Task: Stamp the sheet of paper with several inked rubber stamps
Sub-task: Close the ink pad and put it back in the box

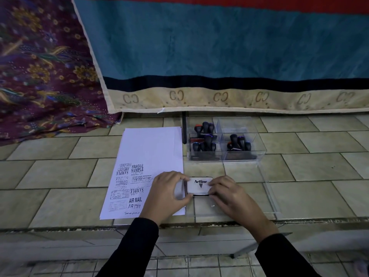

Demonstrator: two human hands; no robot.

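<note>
Paper stack (pixel 147 156) lies on the counter (pixel 60 176), left of centre, near edge close to the counter's front lip. Ink pad (pixel 199 186) sits just beside the stack's right edge, near end. Left hand (pixel 167 196) rests on the paper's right margin with its grip on the pad's left side; right hand (pixel 229 194) on the pad's right side. Stamp box (pixel 223 136) sits behind the pad, right of the paper (stamps (pixel 205 140) upright in its compartments). Cloth (pixel 219 56) hangs behind everything.
</note>
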